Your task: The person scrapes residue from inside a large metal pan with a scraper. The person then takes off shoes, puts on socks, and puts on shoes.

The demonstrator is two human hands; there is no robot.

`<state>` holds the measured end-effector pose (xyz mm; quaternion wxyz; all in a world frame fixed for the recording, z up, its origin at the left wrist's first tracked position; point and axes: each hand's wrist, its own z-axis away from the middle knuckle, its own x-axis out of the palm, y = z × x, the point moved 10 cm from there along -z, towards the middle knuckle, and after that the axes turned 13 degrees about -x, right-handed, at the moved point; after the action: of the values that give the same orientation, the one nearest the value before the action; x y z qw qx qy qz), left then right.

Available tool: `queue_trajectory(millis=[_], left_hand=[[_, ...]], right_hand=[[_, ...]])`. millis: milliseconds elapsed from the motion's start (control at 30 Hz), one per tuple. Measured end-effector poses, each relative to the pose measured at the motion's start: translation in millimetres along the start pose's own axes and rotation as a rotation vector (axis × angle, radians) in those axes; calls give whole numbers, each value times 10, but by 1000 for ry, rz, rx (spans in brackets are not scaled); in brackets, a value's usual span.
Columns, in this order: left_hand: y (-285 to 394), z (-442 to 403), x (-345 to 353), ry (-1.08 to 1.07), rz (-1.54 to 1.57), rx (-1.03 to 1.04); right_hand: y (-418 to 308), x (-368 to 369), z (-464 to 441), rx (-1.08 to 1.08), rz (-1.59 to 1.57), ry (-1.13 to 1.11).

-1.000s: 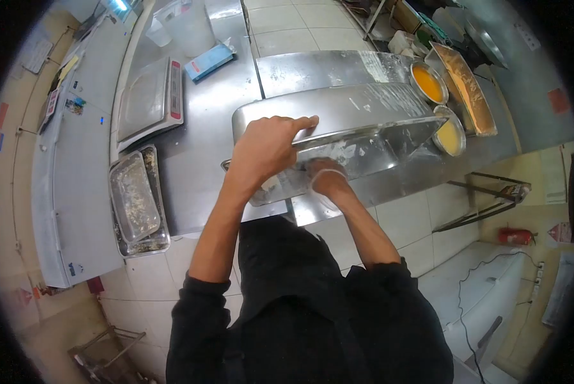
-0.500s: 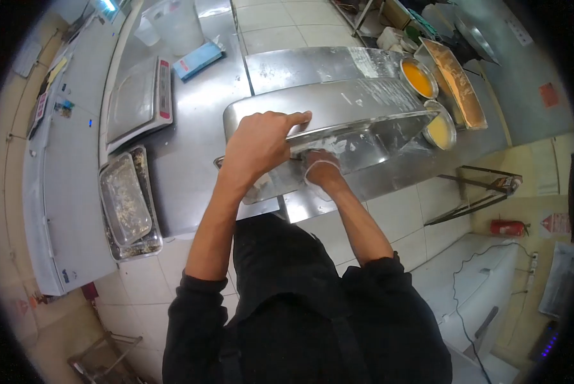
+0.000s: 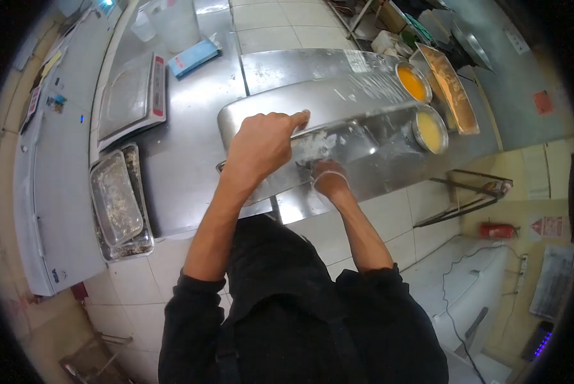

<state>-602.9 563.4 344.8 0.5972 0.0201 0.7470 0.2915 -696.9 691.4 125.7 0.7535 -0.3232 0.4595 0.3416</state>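
Hands are set apart: by the left hand (image 3: 261,142) the rim of a tilted metal pan (image 3: 325,96) is clamped, its thumb and fingers closed around the edge. The pan is propped on the steel worktop (image 3: 191,134). The right hand (image 3: 330,178), clear-gloved, is lowered beside the pan's floury inner side; whether anything is gripped there cannot be told. At the pan's far end, an orange-filled bowl (image 3: 428,91) and a yellow-filled bowl (image 3: 444,131) are placed.
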Motion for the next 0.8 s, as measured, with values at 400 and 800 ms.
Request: queue_trajectory(millis=[400, 800], left_hand=[[10, 26, 13, -16, -113, -142], [238, 3, 19, 50, -148, 175]], right_hand=[[238, -141, 398, 4, 20, -59], [356, 138, -485, -104, -35, 107]])
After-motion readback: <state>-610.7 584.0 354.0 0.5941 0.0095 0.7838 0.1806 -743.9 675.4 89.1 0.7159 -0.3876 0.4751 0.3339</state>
